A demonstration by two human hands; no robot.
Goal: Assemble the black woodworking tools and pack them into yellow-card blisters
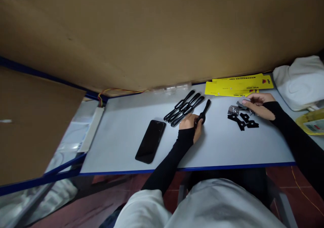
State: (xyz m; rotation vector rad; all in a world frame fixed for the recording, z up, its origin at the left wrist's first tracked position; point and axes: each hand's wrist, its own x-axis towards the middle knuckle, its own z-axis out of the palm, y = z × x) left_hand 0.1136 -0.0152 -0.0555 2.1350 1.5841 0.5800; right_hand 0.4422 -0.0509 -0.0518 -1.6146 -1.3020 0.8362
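My left hand (pixel 190 122) is closed around a glossy black spokeshave body (pixel 207 107), one long handle pointing away from me. Several more spokeshave bodies (pixel 182 109) lie side by side just beyond that hand. In my right hand (pixel 257 103) a small flat grey metal blade (pixel 243 102) is pinched between thumb and fingers. Below the right fingertips sit several small black cap plates (pixel 245 120), partly overlapping. Small shiny metal pieces (pixel 233 110) lie beside them, some hidden under the right hand.
A black phone (pixel 150 142) lies to the left. Yellow printed cards (pixel 235 87) lie along the back edge near clear plastic packaging (pixel 173 89). A white cloth bundle (pixel 300 82) and a yellow container (pixel 312 121) stand at right. A cardboard wall (pixel 162 35) rises behind the table (pixel 113 147).
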